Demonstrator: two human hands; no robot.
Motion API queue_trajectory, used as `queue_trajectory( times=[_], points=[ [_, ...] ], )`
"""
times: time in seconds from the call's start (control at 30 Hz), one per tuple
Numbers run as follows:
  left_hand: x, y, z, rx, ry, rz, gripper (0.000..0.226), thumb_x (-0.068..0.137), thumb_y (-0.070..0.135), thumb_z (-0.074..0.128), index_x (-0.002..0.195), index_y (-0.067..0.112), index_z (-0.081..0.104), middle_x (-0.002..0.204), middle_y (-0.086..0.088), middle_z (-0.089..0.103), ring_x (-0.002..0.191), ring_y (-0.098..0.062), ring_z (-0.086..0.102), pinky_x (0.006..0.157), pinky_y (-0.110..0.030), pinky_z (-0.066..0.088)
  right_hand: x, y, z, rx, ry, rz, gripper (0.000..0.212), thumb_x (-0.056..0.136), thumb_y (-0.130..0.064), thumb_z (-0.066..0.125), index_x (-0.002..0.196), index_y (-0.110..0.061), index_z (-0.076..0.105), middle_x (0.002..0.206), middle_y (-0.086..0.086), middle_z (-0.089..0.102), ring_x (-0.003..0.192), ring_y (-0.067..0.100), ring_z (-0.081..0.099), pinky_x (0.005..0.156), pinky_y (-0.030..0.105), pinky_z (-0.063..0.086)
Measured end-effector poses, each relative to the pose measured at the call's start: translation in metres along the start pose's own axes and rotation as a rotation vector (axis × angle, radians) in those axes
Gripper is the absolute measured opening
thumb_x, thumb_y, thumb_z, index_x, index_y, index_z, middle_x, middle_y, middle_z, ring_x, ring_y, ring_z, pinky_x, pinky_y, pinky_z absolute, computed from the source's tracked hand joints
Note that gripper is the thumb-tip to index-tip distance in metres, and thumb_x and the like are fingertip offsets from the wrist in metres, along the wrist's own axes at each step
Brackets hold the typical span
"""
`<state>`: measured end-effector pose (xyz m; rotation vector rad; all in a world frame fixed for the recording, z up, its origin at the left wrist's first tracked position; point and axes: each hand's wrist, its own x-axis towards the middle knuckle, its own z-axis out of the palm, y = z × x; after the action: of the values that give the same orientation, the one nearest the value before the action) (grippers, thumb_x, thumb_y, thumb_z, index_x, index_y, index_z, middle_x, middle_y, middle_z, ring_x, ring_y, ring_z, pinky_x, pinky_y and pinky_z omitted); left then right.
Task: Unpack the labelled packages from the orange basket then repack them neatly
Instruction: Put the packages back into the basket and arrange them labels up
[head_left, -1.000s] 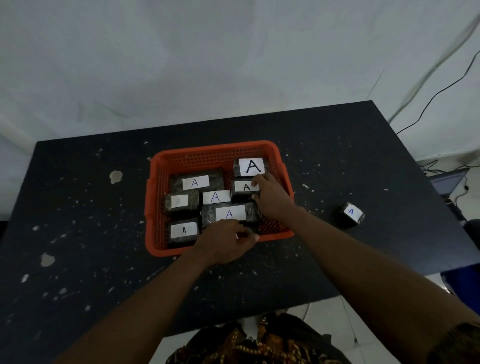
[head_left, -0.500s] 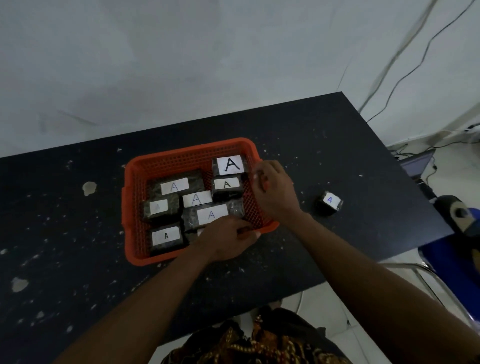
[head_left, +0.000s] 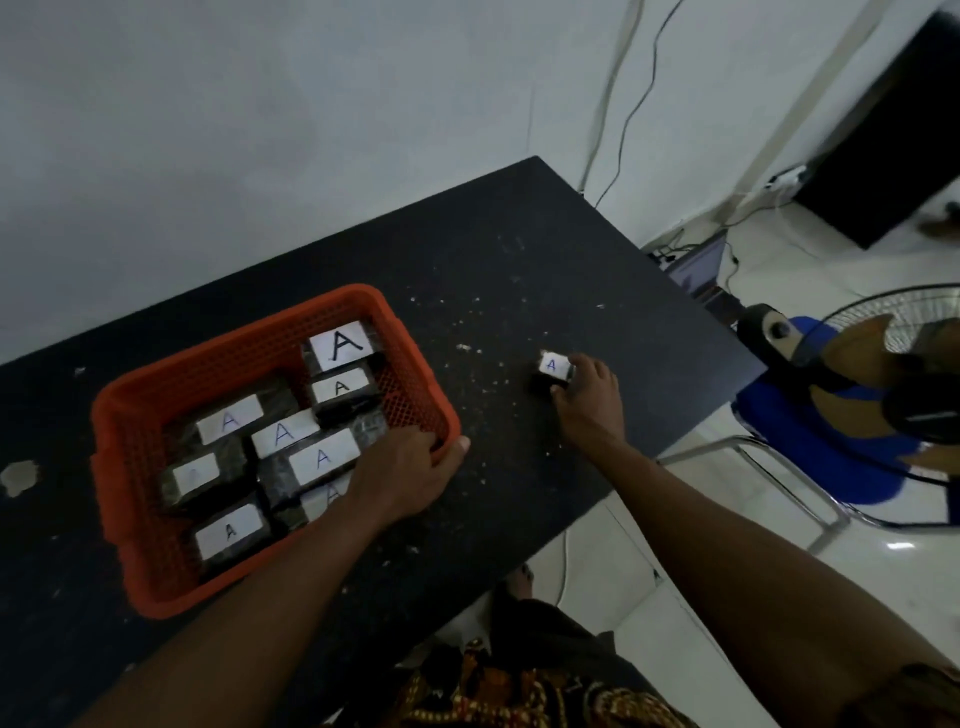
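Your left hand (head_left: 410, 475) grips the near right rim of the orange basket (head_left: 156, 410), thumb outside the wall, fingers inside. The basket sits on the black speckled table (head_left: 519, 249) and holds several dark packages with white "A" labels. Your right hand (head_left: 589, 397) closes around a small labelled package (head_left: 550, 370) lying on the table, well apart from the basket.

Eight labelled packages: seven in the one orange basket (head_left: 130, 431) at lower left, one small package (head_left: 551, 370) at centre right.
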<state>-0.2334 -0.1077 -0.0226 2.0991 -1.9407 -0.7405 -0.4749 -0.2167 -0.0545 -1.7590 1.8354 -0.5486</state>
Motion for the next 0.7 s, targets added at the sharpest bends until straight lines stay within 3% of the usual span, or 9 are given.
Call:
queue_trajectory(
  times=[0.13, 0.23, 0.3, 0.4, 0.47, 0.7],
  points=[
    [0.001, -0.001, 0.002, -0.039, -0.008, 0.022, 0.06, 0.094, 0.065, 0.037, 0.065, 0.017, 0.06, 0.064, 0.001, 0.059, 0.059, -0.014, 0.058, 0.059, -0.03, 0.048, 0.005, 0.004, 0.002, -0.009, -0.068, 0.006, 0.058, 0.09, -0.022, 0.063, 0.142, -0.019, 0.039, 0.154, 0.005, 0.033, 0.142, 0.024, 0.026, 0.114, 0.043, 0.023],
    [0.0, -0.002, 0.002, -0.046, 0.002, 0.036, 0.06, 0.095, 0.064, 0.038, 0.063, 0.017, 0.057, 0.061, 0.002, 0.057, 0.056, -0.012, 0.056, 0.055, -0.028, 0.043, 0.01, 0.003, 0.004, -0.041, -0.077, 0.012, 0.052, 0.091, -0.021, 0.062, 0.139, -0.018, 0.042, 0.155, 0.005, 0.031, 0.142, 0.024, 0.027, 0.114, 0.042, 0.024],
    [0.0, -0.001, 0.003, -0.054, -0.007, 0.041, 0.06, 0.095, 0.063, 0.038, 0.063, 0.017, 0.057, 0.061, 0.001, 0.057, 0.055, -0.013, 0.056, 0.055, -0.028, 0.043, 0.012, 0.003, 0.006, -0.031, -0.073, 0.017, 0.044, 0.09, -0.019, 0.062, 0.132, -0.018, 0.048, 0.149, 0.006, 0.04, 0.136, 0.024, 0.036, 0.11, 0.042, 0.032],
    [0.001, -0.002, 0.002, -0.06, -0.015, 0.044, 0.06, 0.095, 0.064, 0.037, 0.064, 0.017, 0.057, 0.062, 0.001, 0.057, 0.056, -0.013, 0.056, 0.055, -0.029, 0.042, 0.012, 0.002, 0.009, -0.002, -0.043, 0.023, 0.034, 0.089, -0.017, 0.064, 0.121, -0.019, 0.052, 0.13, 0.006, 0.052, 0.115, 0.019, 0.051, 0.093, 0.032, 0.044],
    [0.001, -0.003, 0.003, -0.063, -0.008, 0.048, 0.059, 0.095, 0.064, 0.037, 0.063, 0.017, 0.057, 0.062, 0.002, 0.057, 0.056, -0.012, 0.055, 0.054, -0.028, 0.04, 0.01, -0.002, 0.01, 0.056, -0.026, 0.017, 0.035, 0.087, -0.02, 0.067, 0.118, -0.021, 0.053, 0.124, 0.003, 0.053, 0.103, 0.01, 0.048, 0.084, 0.026, 0.04],
    [-0.001, -0.005, 0.004, -0.083, -0.021, 0.046, 0.059, 0.094, 0.066, 0.036, 0.067, 0.019, 0.059, 0.066, 0.003, 0.058, 0.06, -0.011, 0.057, 0.06, -0.031, 0.047, 0.0, -0.019, 0.007, 0.219, 0.015, -0.097, 0.034, 0.083, -0.022, 0.071, 0.108, -0.032, 0.052, 0.111, -0.012, 0.05, 0.097, 0.0, 0.049, 0.079, 0.015, 0.039]
  ],
)
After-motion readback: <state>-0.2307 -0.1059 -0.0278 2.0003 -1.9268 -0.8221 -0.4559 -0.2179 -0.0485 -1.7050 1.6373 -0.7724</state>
